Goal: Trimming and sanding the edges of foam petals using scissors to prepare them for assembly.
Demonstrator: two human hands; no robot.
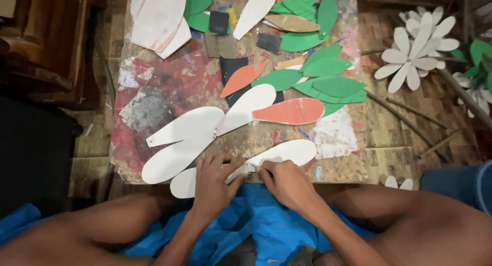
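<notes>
Two white petal cutouts [279, 153] lie at the near edge of the paint-stained counter [169, 86]; my left hand [214, 186] presses flat on them, my right hand [287, 183] pinches a small tool [254, 167] at their joint.

1. Left hand [212, 181]: lay palm-down, fingers spread and pointing away from the body, pressed flat, wrist straight.
2. Right hand [284, 183]: curled into a loose pinch, fingertips [260, 169] drawn together and aimed toward the left hand's thumb.
3. Both hands: sat close together, nearly touching at the thumbs.
4. Forearms: bare, angled inward from either side, converging in front of the torso.
5. Knees: bare, spread wide to both sides.
</notes>
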